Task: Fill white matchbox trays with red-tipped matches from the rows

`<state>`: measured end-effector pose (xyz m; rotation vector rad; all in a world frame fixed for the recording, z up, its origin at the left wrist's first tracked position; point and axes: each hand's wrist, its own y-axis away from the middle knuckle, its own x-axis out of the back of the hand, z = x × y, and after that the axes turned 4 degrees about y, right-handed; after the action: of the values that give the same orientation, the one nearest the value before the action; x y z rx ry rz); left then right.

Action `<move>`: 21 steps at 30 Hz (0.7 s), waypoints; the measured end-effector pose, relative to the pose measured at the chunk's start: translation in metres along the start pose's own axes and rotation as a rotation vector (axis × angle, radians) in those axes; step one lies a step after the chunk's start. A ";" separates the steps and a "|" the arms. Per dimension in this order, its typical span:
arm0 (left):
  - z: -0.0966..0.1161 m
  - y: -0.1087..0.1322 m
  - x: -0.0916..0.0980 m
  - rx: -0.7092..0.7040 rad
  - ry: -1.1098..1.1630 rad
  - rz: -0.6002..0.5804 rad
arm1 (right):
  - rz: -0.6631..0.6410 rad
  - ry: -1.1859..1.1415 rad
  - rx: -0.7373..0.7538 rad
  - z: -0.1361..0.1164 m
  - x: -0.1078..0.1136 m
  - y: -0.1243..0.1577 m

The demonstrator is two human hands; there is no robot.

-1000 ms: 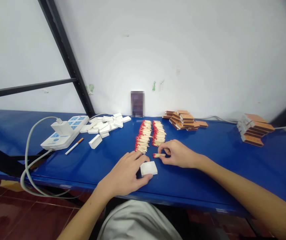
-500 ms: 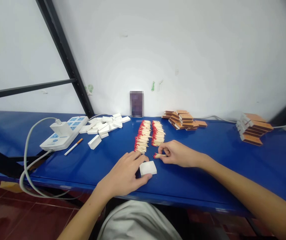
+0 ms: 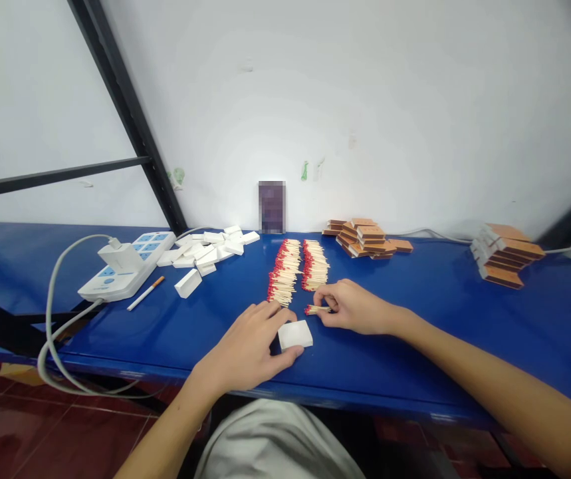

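My left hand (image 3: 252, 342) grips a small white matchbox tray (image 3: 296, 335) on the blue table, thumb at its near edge and fingers at its far left side. To the right, my right hand (image 3: 347, 306) pinches a small bunch of red-tipped matches (image 3: 314, 310) low over the table, heads pointing left. Just beyond the hands lie two long rows of matches, a left row (image 3: 284, 273) and a right row (image 3: 315, 266), their red heads also facing left. Whether the tray holds anything is hard to make out.
White trays (image 3: 210, 249) lie heaped at the back left, near a cigarette (image 3: 145, 293) and a power strip (image 3: 130, 269) with cables. Brown matchbox sleeves (image 3: 369, 239) are piled at the back, and a stack of matchboxes (image 3: 507, 253) stands at the right. A pixelated dark panel (image 3: 272, 207) leans on the wall.
Almost nothing differs. The view has shifted very slightly; both hands keep their hold on the tray and the matches.
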<state>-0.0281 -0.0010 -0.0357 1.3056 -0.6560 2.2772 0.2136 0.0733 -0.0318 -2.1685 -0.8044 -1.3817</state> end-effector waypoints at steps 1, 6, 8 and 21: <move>0.000 0.000 0.000 0.000 -0.001 0.001 | 0.004 0.002 0.005 0.000 0.000 0.000; 0.000 0.000 0.000 -0.005 -0.008 0.010 | 0.011 0.003 0.022 0.001 -0.001 0.000; 0.000 0.000 0.000 -0.006 -0.005 0.010 | 0.012 0.001 0.027 0.001 -0.001 0.000; -0.002 -0.001 -0.002 -0.011 -0.004 0.004 | 0.086 -0.073 0.163 -0.022 0.000 0.009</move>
<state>-0.0280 0.0009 -0.0377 1.3058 -0.6718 2.2718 0.2052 0.0521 -0.0236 -2.1114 -0.8111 -1.1598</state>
